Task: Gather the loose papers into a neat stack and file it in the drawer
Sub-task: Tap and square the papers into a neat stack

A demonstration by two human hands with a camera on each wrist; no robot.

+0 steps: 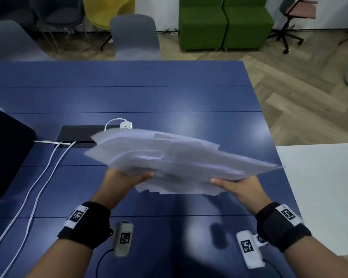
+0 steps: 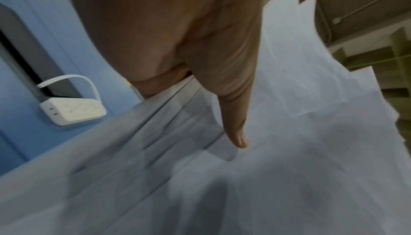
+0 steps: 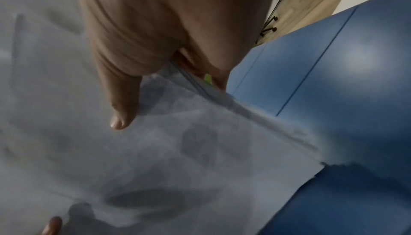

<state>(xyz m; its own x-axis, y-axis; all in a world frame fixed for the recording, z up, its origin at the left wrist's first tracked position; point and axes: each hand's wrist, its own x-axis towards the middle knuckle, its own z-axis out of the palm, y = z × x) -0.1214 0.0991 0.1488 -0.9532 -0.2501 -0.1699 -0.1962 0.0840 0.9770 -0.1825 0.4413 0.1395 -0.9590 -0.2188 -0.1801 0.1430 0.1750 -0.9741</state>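
Note:
A loose, uneven pile of white papers [image 1: 175, 159] hangs above the blue table [image 1: 169, 97], its sheets fanned out and blurred. My left hand [image 1: 127, 176] grips the pile's near left side, thumb [image 2: 235, 129] on top and fingers underneath. My right hand [image 1: 237, 184] grips the near right side the same way, thumb [image 3: 121, 110] pressed on the top sheet. The papers [image 2: 289, 151] fill most of both wrist views, papers [image 3: 155, 151] hiding the fingers below. No drawer is in view.
A white power strip [image 1: 126, 125] and a black cable tray [image 1: 78, 135] lie behind the pile, with white cables [image 1: 38, 187] running toward me. A black object [image 1: 6, 153] sits at the left. A white surface [image 1: 321, 193] adjoins the table's right edge. Chairs stand beyond.

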